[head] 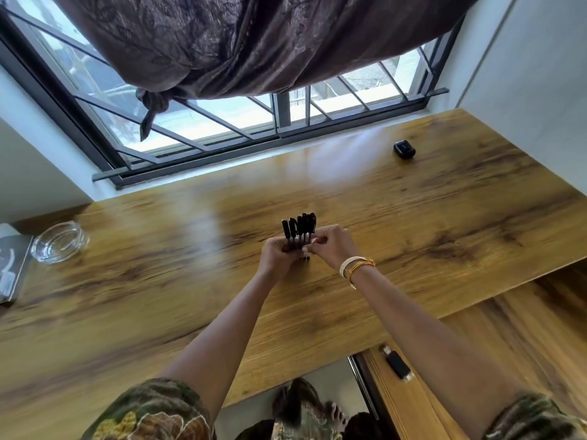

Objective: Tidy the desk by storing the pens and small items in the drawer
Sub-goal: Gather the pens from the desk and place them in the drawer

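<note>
Holding a bunch of pens (298,231) upright over the middle of the wooden desk (413,217), both hands meet at the barrels. Left hand (279,254) has its fingers curled round the lower part of the bunch. Right hand (330,244) pinches the bunch from the right side, fingertips at the barrels. Pens: dark caps pointing up and fanned slightly, paler or clear barrels below, tips showing just under the left hand. No writing or brand legible on them; too small and blurred.

Small black case (404,149) sits far back right on the desk, near the window (222,122); a faint mark on its lid, unreadable. Clear glass ashtray (59,241) at the left edge, beside a dark book or booklet (11,265) whose cover print cannot be read. Drawer (444,392) stands pulled out at lower right, below the desk edge, with a black lighter-like item (397,363) lying in it. Thread bracelets (354,265) on the right wrist. Brown knotted curtain (238,42) hangs above.
</note>
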### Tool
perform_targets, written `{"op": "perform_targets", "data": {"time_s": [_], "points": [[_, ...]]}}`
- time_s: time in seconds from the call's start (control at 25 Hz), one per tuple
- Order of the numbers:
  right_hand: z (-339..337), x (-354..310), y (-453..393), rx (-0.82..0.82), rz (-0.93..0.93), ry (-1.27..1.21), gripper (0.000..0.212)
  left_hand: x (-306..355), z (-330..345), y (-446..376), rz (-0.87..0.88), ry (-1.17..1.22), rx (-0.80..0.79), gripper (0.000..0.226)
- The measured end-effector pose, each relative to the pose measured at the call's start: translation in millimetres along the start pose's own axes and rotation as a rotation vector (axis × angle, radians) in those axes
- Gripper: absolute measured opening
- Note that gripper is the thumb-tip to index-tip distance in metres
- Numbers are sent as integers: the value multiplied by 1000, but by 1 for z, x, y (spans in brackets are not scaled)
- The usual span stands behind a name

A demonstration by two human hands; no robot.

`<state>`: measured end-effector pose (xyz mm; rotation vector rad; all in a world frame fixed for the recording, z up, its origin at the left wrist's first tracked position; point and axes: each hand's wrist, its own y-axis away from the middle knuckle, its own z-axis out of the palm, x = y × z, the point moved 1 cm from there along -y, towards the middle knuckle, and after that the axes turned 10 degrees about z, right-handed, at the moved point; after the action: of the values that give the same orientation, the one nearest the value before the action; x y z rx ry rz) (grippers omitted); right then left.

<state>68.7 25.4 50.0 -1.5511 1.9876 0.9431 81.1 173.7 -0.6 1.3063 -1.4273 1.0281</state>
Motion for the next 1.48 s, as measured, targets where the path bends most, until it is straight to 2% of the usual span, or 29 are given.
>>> {"op": "perform_targets", "data": {"time_s": [0.16, 0.28, 0.44, 0.56, 0.68, 0.8, 0.88, 1.0, 1.2, 1.36, 1.48], "points": [[-2, -2, -1, -5, -9, 26, 10, 0, -2, -1, 25, -35, -15, 17], [0, -2, -2, 3, -7, 29, 22, -2, -3, -2, 24, -44, -26, 22], [2, -3, -4, -24, 0, 13, 26, 4, -6, 4, 3, 38, -36, 24], [5, 0, -1, -108, 47, -73, 33, 16, -6, 15, -76, 114, -73, 21], [4, 4, 5, -244, 155, -234, 33, 26, -9, 31, -249, 200, -148, 19], [3, 6, 20, -372, 236, -369, 31, 34, -8, 51, -461, 329, -104, 14], [2, 7, 35, -430, 288, -467, 27, 40, -7, 68, -531, 352, -80, 10], [6, 14, 57, -542, 331, -554, 25, 42, -5, 100, -576, 338, -85, 13], [11, 31, 104, -636, 381, -653, 20, 40, -1, 150, -607, 334, -140, 17], [13, 48, 151, -613, 399, -692, 10, 36, 6, 192, -607, 276, -172, 17], [13, 65, 185, -580, 410, -692, 16, 33, 19, 227, -614, 278, -189, 17]]}}
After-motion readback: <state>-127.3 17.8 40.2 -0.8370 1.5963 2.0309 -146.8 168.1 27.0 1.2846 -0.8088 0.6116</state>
